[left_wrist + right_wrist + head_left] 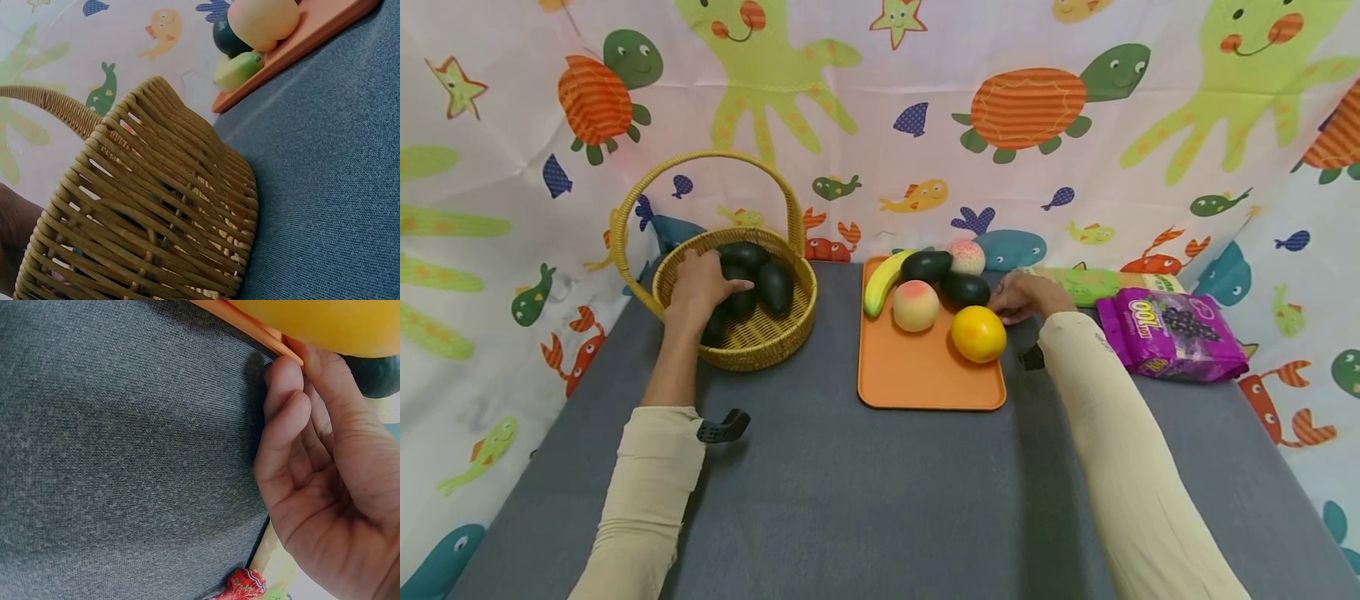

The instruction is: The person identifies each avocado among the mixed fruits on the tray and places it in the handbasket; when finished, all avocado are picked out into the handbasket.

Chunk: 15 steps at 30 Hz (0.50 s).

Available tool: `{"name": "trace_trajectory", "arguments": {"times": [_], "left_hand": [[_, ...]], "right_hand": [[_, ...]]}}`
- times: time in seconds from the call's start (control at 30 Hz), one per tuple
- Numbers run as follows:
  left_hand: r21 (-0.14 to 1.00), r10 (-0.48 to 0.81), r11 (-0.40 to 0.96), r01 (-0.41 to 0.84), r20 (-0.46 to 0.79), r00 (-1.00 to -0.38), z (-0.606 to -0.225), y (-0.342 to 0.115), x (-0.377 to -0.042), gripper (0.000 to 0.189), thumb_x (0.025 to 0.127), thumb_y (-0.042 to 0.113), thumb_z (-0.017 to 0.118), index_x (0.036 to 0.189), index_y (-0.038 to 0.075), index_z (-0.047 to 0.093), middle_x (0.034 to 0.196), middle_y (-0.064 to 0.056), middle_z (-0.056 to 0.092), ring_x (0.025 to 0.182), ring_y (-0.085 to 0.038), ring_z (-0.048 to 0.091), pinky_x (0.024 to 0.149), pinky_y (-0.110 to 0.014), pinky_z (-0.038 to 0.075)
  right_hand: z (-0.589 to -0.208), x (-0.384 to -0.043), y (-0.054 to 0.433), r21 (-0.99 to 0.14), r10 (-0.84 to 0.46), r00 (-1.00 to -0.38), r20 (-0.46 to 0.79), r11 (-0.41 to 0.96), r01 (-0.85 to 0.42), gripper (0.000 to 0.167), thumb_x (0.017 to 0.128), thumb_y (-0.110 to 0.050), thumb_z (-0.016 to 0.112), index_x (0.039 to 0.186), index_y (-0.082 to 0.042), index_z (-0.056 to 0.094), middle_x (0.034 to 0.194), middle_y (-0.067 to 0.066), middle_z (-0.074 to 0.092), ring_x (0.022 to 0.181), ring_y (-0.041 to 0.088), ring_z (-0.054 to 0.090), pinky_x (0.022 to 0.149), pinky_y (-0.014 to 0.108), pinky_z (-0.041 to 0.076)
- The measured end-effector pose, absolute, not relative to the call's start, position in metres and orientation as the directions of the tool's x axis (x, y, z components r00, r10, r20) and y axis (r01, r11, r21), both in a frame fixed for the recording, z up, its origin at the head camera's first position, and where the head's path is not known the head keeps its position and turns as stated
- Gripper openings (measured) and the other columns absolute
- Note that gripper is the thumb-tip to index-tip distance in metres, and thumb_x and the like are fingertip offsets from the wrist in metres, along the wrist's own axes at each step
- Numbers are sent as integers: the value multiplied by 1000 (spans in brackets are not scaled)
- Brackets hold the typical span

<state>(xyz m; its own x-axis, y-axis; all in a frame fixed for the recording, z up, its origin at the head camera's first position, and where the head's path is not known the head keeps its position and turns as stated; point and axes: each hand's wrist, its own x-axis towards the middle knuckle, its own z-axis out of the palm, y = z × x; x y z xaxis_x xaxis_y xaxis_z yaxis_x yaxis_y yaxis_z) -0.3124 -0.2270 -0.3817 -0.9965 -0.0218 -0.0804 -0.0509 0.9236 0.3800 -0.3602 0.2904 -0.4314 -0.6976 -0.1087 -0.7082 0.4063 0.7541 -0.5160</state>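
My left hand (700,287) reaches down into a yellow wicker basket (763,354) with a tall handle, its thumb stretched over dark green avocados (775,287). The basket wall hides its fingertips, and in the left wrist view only a dark part of the hand (15,228) shows behind the weave. My right hand (1018,296) pinches the right edge of an orange tray (925,383). In the right wrist view the thumb lies over the tray's rim (250,328) and curled fingers sit under it. On the tray are a banana (883,283), peaches (915,306), avocados (964,290) and an orange (978,334).
A purple grape-printed snack bag (1180,333) lies right of my right forearm, with a green package (1090,283) behind it. The grey tabletop (880,500) stretches in front of the tray. A cartoon-printed curtain (880,125) hangs along the back and sides.
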Motion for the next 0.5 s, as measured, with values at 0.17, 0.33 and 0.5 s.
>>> {"name": "trace_trajectory", "arguments": {"times": [0.17,0.33,0.5], "left_hand": [[388,-27,920,-51,-66,-997,-377,-227,-310,65,96,37,76,130,-15,56,135,-42,47,124,-56,46,106,-66,43],[378,-16,926,-14,3,-1000,-370,-223,-304,66,96,35,77,137,-13,57,135,-39,53,127,-54,48,109,-64,44],[373,18,928,24,21,-1000,-358,-203,-292,63,97,38,75,137,-8,58,136,-36,54,126,-51,53,107,-63,47]], "right_hand": [[-429,-359,288,-506,-104,-695,-711,763,403,24,99,-16,73,116,1,71,73,-2,64,63,6,60,71,18,59],[-435,-363,288,-513,-117,-691,-714,758,402,20,98,-15,73,112,0,73,73,-2,64,62,6,60,69,18,59],[-431,-363,288,-509,-112,-692,-713,762,401,21,99,-15,73,113,0,74,72,-2,65,62,6,60,69,18,58]]}}
